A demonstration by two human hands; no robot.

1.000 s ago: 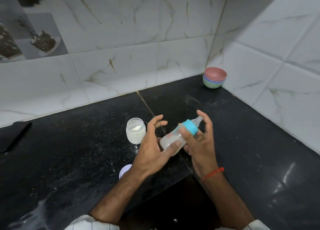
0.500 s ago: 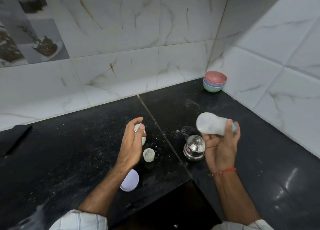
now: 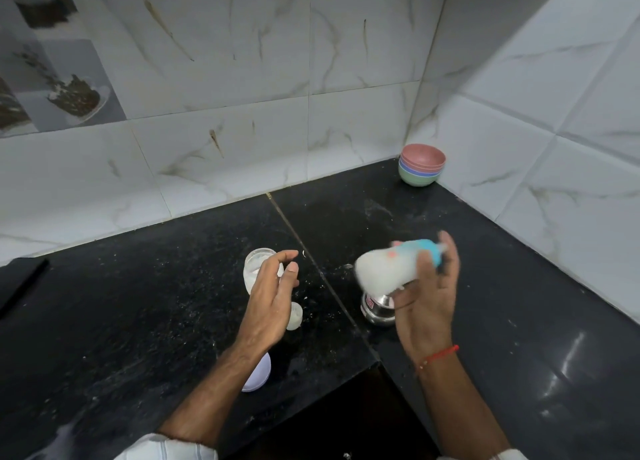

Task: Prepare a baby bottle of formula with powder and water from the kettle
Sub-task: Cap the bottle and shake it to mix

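Glossy black stone counter (image 3: 519, 338), shiny metal kettle (image 3: 377, 309), glazed marble-look tiles (image 3: 346, 44)

The right hand (image 3: 424, 307) gripped a blurred, milky bottle (image 3: 384, 269) on its side above the kettle (image 3: 377, 309); the left hand (image 3: 272, 300) hovered empty, fingers loose, over the jar (image 3: 258, 260).

Your two forearms were bare, a thin red thread bracelet (image 3: 439, 354) was around your right wrist, pale rolled-up sleeves (image 3: 166, 447) with faint stripes were at your elbows
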